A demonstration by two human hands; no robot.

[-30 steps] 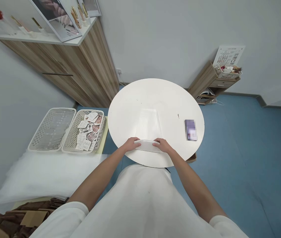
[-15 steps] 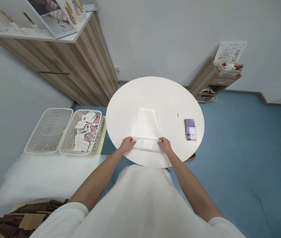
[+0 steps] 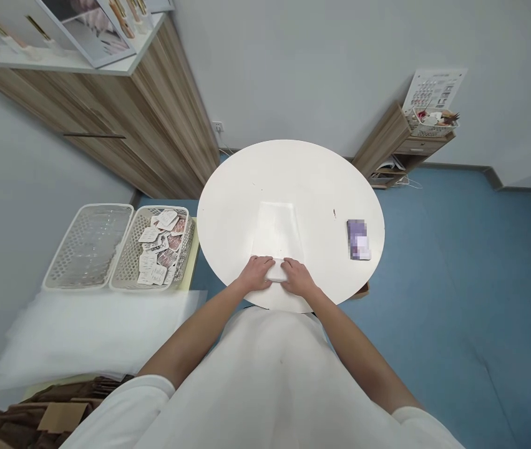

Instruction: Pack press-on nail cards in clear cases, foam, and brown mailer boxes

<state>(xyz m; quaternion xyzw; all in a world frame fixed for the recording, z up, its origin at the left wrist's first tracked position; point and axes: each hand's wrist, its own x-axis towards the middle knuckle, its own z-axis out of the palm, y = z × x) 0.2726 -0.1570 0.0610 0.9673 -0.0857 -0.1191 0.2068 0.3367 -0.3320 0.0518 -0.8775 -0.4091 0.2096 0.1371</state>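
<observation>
A translucent plastic sheet (image 3: 276, 231), possibly a bag, lies flat on the white oval table (image 3: 316, 181). Its near end is folded into a narrow whitish band (image 3: 276, 270) close to the table's front edge. My left hand (image 3: 256, 274) grips the left part of this band, fingers over the top. On the other side, my right hand (image 3: 296, 277) holds the band the same way. A short stretch of it shows between the two hands; its outer ends are hidden under them.
A purple pack (image 3: 357, 240), partly blurred, lies on the table's right. To the left stand one white basket (image 3: 52, 274) of clear packets and another (image 3: 120, 274) with printed cards. White sheets (image 3: 97, 330) lie below them, near brown folded pieces (image 3: 45, 411).
Both hands have moved inward along the folded end, from its outer corners towards its middle. The fingers now lie over the band rather than pinching its corners.
</observation>
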